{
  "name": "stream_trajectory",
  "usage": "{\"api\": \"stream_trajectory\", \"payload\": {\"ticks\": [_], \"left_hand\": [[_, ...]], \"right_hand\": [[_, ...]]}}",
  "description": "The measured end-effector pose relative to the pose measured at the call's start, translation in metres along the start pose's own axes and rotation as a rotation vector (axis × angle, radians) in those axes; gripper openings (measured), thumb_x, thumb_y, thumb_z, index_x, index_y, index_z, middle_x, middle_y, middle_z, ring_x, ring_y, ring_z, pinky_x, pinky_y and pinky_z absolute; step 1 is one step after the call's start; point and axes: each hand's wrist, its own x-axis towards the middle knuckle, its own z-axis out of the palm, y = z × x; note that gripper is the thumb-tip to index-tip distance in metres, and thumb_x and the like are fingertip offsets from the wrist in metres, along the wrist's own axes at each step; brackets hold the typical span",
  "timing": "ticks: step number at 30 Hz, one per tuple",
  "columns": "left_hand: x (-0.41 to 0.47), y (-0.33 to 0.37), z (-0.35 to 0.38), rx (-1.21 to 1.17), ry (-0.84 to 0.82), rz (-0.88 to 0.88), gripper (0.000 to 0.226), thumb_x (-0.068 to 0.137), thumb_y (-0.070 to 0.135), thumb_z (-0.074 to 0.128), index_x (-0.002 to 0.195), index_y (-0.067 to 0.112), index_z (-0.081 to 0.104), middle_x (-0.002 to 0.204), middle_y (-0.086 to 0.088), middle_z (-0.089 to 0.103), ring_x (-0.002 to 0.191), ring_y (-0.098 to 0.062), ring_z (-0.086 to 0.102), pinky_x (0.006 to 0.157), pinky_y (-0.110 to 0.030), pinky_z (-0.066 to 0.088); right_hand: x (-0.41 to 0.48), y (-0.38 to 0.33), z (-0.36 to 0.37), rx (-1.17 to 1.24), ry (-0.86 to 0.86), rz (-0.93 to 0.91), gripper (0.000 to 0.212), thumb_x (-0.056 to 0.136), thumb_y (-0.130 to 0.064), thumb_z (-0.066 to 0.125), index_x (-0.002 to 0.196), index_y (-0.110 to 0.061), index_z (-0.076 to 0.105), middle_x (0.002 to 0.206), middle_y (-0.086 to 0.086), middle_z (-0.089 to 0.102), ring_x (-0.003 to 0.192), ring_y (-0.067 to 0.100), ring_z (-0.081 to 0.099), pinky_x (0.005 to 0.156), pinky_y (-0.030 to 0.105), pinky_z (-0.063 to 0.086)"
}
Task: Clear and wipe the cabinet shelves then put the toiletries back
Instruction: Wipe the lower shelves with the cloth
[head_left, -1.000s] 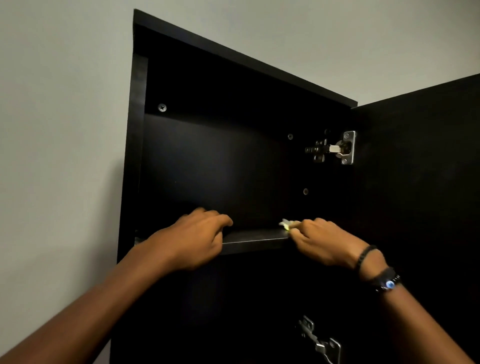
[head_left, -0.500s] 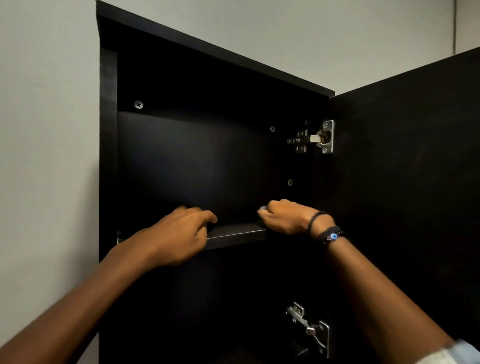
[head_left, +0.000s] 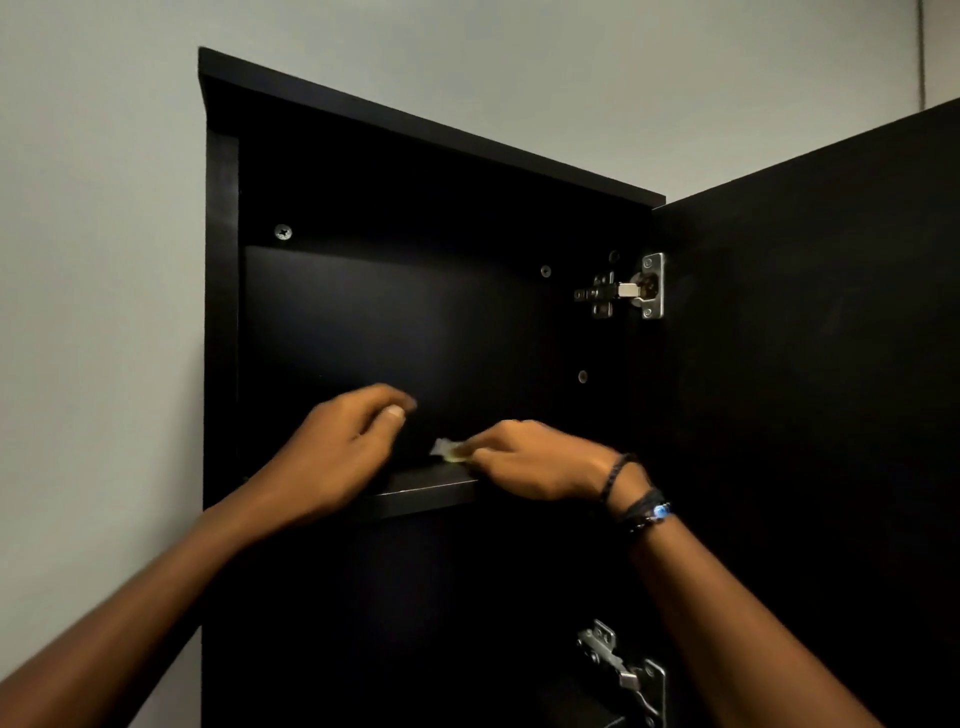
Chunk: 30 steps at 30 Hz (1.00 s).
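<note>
Cabinet shelf (head_left: 431, 486), flat matte black, pale crumpled cloth (head_left: 448, 450)

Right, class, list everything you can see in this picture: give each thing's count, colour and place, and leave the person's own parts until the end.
cabinet: one, black, mounted on the wall, open.
cabinet door: one, black, swung open to the right.
shelf: one, black, across the cabinet's middle, nothing standing on it.
hinges: two, silver, on the right inner side, upper and lower.
screw: one, silver, upper left of the back panel.
wall: one, pale grey, behind the cabinet.
cloth: one small piece, pale yellow-white, on the shelf under the right hand.
bracelets: several, dark, one with a blue bead, right wrist.
left hand: one, at the shelf's front edge, empty.
right hand: one, fingers pressing the cloth.
</note>
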Motion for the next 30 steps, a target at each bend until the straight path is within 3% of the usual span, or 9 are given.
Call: {"api": "stream_trajectory", "payload": {"ticks": [3,8,12,15,18,22,25,28,30], "left_hand": [[-0.004,0.009,-0.012,-0.148,0.173,-0.167,0.028,0.095,0.022,0.050,0.121,0.016,0.058,0.116,0.001,0.062,0.112,-0.015,0.056,0.095,-0.030,0.042],[-0.017,0.032,-0.031,-0.228,0.189,-0.333,0.050,0.097,0.042,0.038,0.141,0.020,0.033,0.145,-0.004,0.038,0.132,-0.019,0.037,0.108,-0.034,0.030],[-0.019,0.045,-0.043,-0.407,0.194,-0.418,0.058,0.096,0.054,0.027,0.143,0.021,0.028,0.147,-0.001,0.035,0.121,-0.010,0.035,0.096,-0.029,0.026],[-0.026,0.048,-0.045,-0.432,0.178,-0.420,0.061,0.094,0.058,0.022,0.144,0.023,0.030,0.147,0.005,0.035,0.121,-0.006,0.031,0.098,-0.029,0.024],[-0.038,0.045,-0.045,-0.480,0.153,-0.417,0.068,0.088,0.063,0.024,0.145,0.026,0.029,0.151,0.006,0.032,0.138,-0.010,0.027,0.110,-0.033,0.022],[-0.064,0.045,-0.041,-0.468,0.127,-0.429,0.080,0.072,0.070,0.027,0.141,0.029,0.036,0.144,0.009,0.044,0.136,-0.010,0.033,0.116,-0.042,0.022],[-0.090,0.050,-0.035,-0.413,0.167,-0.359,0.067,0.079,0.064,0.027,0.137,0.033,0.041,0.136,0.016,0.049,0.129,-0.001,0.040,0.108,-0.025,0.028],[-0.127,0.056,-0.024,-0.271,0.269,-0.239,0.046,0.094,0.054,0.032,0.132,0.034,0.047,0.130,0.024,0.052,0.122,0.011,0.043,0.094,-0.002,0.033],[-0.159,0.055,-0.010,-0.231,0.317,-0.207,0.041,0.093,0.041,0.036,0.130,0.031,0.051,0.128,0.023,0.054,0.121,0.012,0.044,0.095,-0.001,0.033]], "right_hand": [[0.005,-0.029,0.004,0.034,-0.047,-0.157,0.039,0.093,-0.027,0.038,0.127,-0.032,0.057,0.129,-0.003,0.062,0.116,0.017,0.056,0.103,0.033,0.044],[0.011,-0.033,-0.001,-0.015,-0.058,-0.058,0.037,0.093,-0.030,0.041,0.124,-0.026,0.060,0.120,0.006,0.064,0.102,0.021,0.061,0.092,0.038,0.051],[0.010,-0.077,0.020,0.086,-0.068,-0.327,0.042,0.093,-0.024,0.036,0.131,-0.032,0.052,0.122,0.005,0.064,0.107,0.020,0.061,0.096,0.039,0.049],[0.000,-0.088,0.027,0.140,-0.052,-0.458,0.044,0.089,-0.023,0.039,0.131,-0.032,0.051,0.121,0.007,0.065,0.108,0.023,0.062,0.093,0.045,0.052],[-0.015,-0.076,0.031,0.151,0.108,-0.503,0.047,0.087,-0.005,0.050,0.129,-0.024,0.056,0.127,-0.002,0.062,0.114,0.012,0.059,0.097,0.033,0.051],[-0.035,-0.070,0.037,0.089,0.351,-0.557,0.040,0.085,-0.001,0.058,0.118,-0.022,0.066,0.123,-0.006,0.064,0.112,0.011,0.058,0.093,0.024,0.049],[-0.050,-0.067,0.049,0.090,0.431,-0.548,0.038,0.084,-0.001,0.058,0.114,-0.022,0.068,0.121,-0.007,0.065,0.109,0.013,0.058,0.090,0.023,0.047],[-0.069,-0.061,0.076,0.197,0.392,-0.525,0.039,0.085,-0.005,0.057,0.117,-0.025,0.066,0.119,-0.012,0.065,0.107,0.006,0.059,0.091,0.023,0.048],[-0.082,-0.056,0.102,0.322,0.324,-0.512,0.039,0.086,-0.006,0.057,0.119,-0.025,0.066,0.119,-0.014,0.064,0.109,0.000,0.058,0.093,0.021,0.048]]}}
